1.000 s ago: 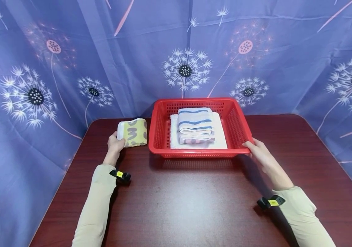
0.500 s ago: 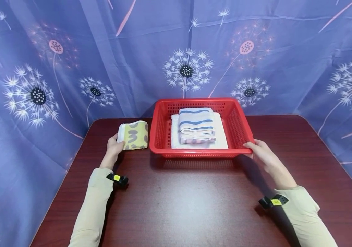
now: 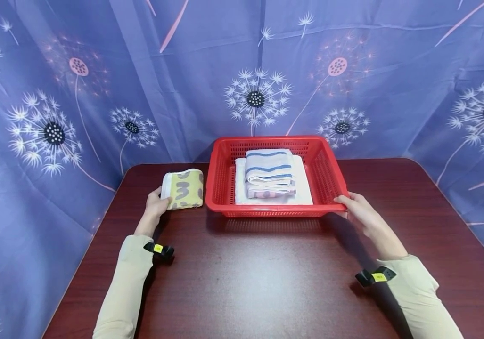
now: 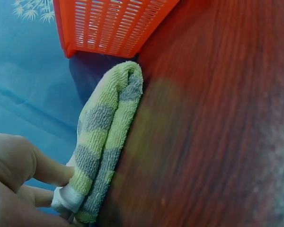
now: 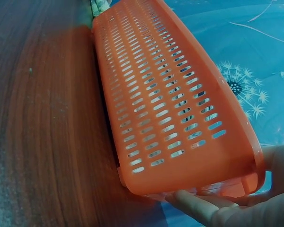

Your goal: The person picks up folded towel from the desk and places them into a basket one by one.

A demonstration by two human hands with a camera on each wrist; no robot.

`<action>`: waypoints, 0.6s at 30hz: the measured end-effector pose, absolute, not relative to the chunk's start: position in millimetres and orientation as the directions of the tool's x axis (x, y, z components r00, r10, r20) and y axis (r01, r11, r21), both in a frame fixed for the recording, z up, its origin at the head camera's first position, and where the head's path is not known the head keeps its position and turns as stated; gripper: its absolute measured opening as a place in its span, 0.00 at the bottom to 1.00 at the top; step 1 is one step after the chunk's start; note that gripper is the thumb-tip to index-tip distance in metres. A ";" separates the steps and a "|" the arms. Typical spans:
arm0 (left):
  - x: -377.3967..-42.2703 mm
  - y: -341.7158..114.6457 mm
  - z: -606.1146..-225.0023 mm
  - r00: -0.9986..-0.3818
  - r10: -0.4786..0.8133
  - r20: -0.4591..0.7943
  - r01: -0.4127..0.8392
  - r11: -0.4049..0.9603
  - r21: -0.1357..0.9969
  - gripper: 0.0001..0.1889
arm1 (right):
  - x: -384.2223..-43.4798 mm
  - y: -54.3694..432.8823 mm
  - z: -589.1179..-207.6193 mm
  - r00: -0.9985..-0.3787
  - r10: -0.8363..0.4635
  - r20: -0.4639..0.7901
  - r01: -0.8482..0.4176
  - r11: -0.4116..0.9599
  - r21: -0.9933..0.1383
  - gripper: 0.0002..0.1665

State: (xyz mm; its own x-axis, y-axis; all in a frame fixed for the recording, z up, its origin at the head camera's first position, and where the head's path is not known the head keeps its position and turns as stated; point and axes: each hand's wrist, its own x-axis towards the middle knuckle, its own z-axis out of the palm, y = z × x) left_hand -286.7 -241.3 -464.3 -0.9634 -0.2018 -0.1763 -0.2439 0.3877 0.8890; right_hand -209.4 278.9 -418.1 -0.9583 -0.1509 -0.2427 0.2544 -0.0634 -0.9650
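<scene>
At the left of the head view, my left hand (image 3: 155, 207) pinches the near-left edge of a folded yellow towel (image 3: 185, 189) with grey spots and a white border. The left wrist view shows this towel (image 4: 102, 127) in thick folded layers close over the table, its edge between thumb and fingers. My right hand (image 3: 358, 212) grips the front right corner of a red perforated basket (image 3: 275, 208), thumb over the rim. Inside the basket lies a white towel (image 3: 303, 179), with a folded blue-striped white towel (image 3: 269, 162) and a pinkish patterned cloth (image 3: 265, 193) stacked on it.
The dark red wooden table (image 3: 250, 268) extends in front of the basket and to both sides. A blue curtain (image 3: 191, 94) with dandelion prints hangs right behind its back edge. Each wrist wears a black camera band, such as the left band (image 3: 159, 249).
My left hand has moved slightly toward the front of the table, bringing the yellow towel lower beside the basket. My right hand and the basket stay in place.
</scene>
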 end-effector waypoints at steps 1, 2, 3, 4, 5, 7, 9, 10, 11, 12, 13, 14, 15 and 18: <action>-285.9 -241.6 -464.2 -0.965 -0.197 -0.173 -0.239 0.390 0.889 0.32 | -209.4 278.9 -418.2 -0.958 -0.152 -0.243 0.255 -0.063 -0.965 0.29; -285.0 -242.0 -464.1 -0.966 -0.191 -0.171 -0.236 0.395 0.888 0.32 | -209.3 279.0 -418.4 -0.958 -0.152 -0.243 0.255 -0.061 -0.965 0.29; -284.2 -242.4 -463.9 -0.967 -0.186 -0.172 -0.235 0.403 0.885 0.32 | -209.1 279.0 -418.2 -0.958 -0.151 -0.244 0.255 -0.056 -0.965 0.29; -283.5 -242.9 -463.7 -0.968 -0.181 -0.174 -0.235 0.409 0.882 0.32 | -209.1 279.0 -418.3 -0.958 -0.152 -0.244 0.255 -0.058 -0.965 0.29; -282.7 -243.3 -463.5 -0.968 -0.176 -0.176 -0.235 0.415 0.879 0.32 | -209.1 279.0 -418.2 -0.958 -0.152 -0.243 0.255 -0.061 -0.965 0.29; -281.3 -244.3 -463.5 -0.968 -0.168 -0.184 -0.240 0.423 0.874 0.32 | -209.2 279.0 -418.6 -0.958 -0.155 -0.242 0.254 -0.068 -0.965 0.29; -279.9 -245.0 -463.9 -0.969 -0.156 -0.190 -0.240 0.426 0.873 0.32 | -209.3 278.9 -418.6 -0.958 -0.154 -0.240 0.253 -0.075 -0.964 0.28; -279.3 -245.4 -464.4 -0.969 -0.151 -0.194 -0.240 0.426 0.872 0.32 | -209.3 278.8 -418.6 -0.959 -0.154 -0.239 0.252 -0.077 -0.965 0.28; -278.7 -245.9 -464.8 -0.970 -0.146 -0.196 -0.240 0.427 0.872 0.32 | -209.3 278.8 -418.6 -0.959 -0.153 -0.239 0.253 -0.084 -0.964 0.28; -277.8 -246.4 -465.2 -0.970 -0.139 -0.197 -0.239 0.431 0.870 0.32 | -209.2 278.6 -418.7 -0.959 -0.154 -0.239 0.254 -0.087 -0.963 0.28; -277.3 -247.1 -465.7 -0.971 -0.134 -0.199 -0.238 0.433 0.869 0.32 | -209.2 278.5 -418.7 -0.959 -0.154 -0.239 0.255 -0.094 -0.962 0.28; -276.9 -247.7 -466.1 -0.971 -0.130 -0.201 -0.238 0.436 0.868 0.31 | -209.1 278.4 -418.7 -0.959 -0.155 -0.239 0.255 -0.097 -0.962 0.28; -276.3 -248.4 -466.3 -0.971 -0.126 -0.204 -0.239 0.439 0.866 0.31 | -209.1 278.3 -418.7 -0.959 -0.155 -0.239 0.255 -0.097 -0.962 0.28; -274.8 -250.3 -466.2 -0.972 -0.113 -0.204 -0.234 0.448 0.863 0.31 | -209.2 278.2 -418.7 -0.959 -0.157 -0.236 0.252 -0.092 -0.963 0.29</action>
State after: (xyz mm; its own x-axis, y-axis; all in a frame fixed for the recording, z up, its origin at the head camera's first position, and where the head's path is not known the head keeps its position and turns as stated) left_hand -274.8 -250.3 -466.2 -0.9723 -0.1134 -0.2044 -0.2337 0.4480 0.8629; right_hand -209.2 278.2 -418.7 -0.9590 -0.1566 -0.2363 0.2524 -0.0923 -0.9632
